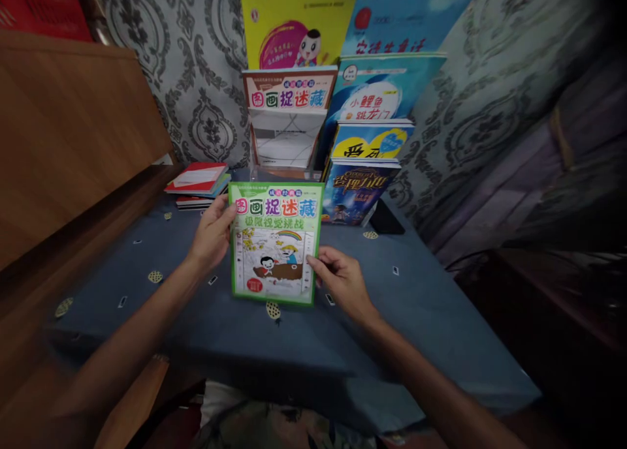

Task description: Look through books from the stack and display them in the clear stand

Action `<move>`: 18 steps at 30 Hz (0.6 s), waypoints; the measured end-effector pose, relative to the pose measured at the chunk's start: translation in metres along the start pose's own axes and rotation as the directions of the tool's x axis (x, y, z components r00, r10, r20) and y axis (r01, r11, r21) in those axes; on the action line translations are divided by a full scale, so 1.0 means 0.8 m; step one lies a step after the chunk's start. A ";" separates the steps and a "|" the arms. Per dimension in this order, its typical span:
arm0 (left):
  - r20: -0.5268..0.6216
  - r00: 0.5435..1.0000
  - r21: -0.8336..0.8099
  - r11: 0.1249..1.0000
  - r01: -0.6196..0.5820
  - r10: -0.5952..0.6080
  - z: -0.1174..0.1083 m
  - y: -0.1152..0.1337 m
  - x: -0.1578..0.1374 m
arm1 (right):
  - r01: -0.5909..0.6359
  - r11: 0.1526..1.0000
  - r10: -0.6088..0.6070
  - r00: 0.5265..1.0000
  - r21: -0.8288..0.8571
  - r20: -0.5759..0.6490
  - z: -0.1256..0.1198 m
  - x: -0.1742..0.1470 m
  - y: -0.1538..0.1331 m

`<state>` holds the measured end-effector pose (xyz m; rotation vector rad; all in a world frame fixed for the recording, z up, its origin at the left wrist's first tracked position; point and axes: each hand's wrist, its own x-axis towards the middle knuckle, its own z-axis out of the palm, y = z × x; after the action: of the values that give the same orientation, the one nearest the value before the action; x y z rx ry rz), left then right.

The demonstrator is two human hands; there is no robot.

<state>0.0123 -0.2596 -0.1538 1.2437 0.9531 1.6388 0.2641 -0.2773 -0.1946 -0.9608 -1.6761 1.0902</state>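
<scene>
Green-edged book (274, 253) is the landmark: over the desk (181, 318), front cover facing the camera, held by both hands. Cover reads 图画捉迷藏 in multicolour, 极限视觉挑战 in green below, 成语经典篇 small above; the red badge low on the cover is too small to read. Left hand (211, 235): fingers narrowed onto the book's left edge, upper part, gripping it. Right hand (345, 282): thumb on the front at the right edge, lower half, other fingers curled in toward the back, partly hidden; pinch is narrow, on the same book. Can't tell if its bottom edge touches the desk. Behind it: brown-edged book (252, 87), same 图画捉迷藏 title, with a grey-white booklet (289, 139) over its lower part; yellow book (269, 18) further back, print too small. Behind and right of it, front to back: dark blue book (353, 198), gold 查理九世; yellow-and-blue book (353, 150), 爱 plus a cut-off character; teal book (396, 83), 小鲤鱼跳龙门; blue book (392, 25), 安徒生童话, bottoms cut off. Left of it: small book stack (198, 178), red on top. Right of it: black flat object (386, 218).
</scene>
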 end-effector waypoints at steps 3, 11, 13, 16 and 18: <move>0.017 0.988 0.091 0.985 0.148 -0.150 -0.017 -0.052 0.015 | -0.135 0.990 0.134 0.991 0.032 0.031 -0.001 0.006 0.017; 0.323 0.942 0.898 0.344 -0.275 -0.090 -0.061 -0.125 -0.013 | -0.197 0.840 0.217 0.976 -0.506 -0.019 -0.013 0.013 0.053; 0.393 0.908 0.898 0.275 -0.343 -0.149 -0.061 -0.124 -0.016 | -0.161 0.752 0.182 0.983 -0.639 -0.034 -0.011 0.011 0.048; 0.422 0.893 0.893 0.243 -0.379 -0.159 -0.060 -0.127 -0.017 | -0.006 0.633 0.023 1.000 -0.774 0.012 0.010 0.010 0.037; 0.428 0.895 0.887 0.247 -0.391 -0.121 -0.062 -0.132 -0.017 | 0.184 0.616 -0.078 0.982 -0.766 0.173 0.038 0.016 0.030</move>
<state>-0.0153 -0.2388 -0.2660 2.4683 1.6948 0.6119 0.2352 -0.2657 -0.2206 -1.2817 -2.3542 0.2581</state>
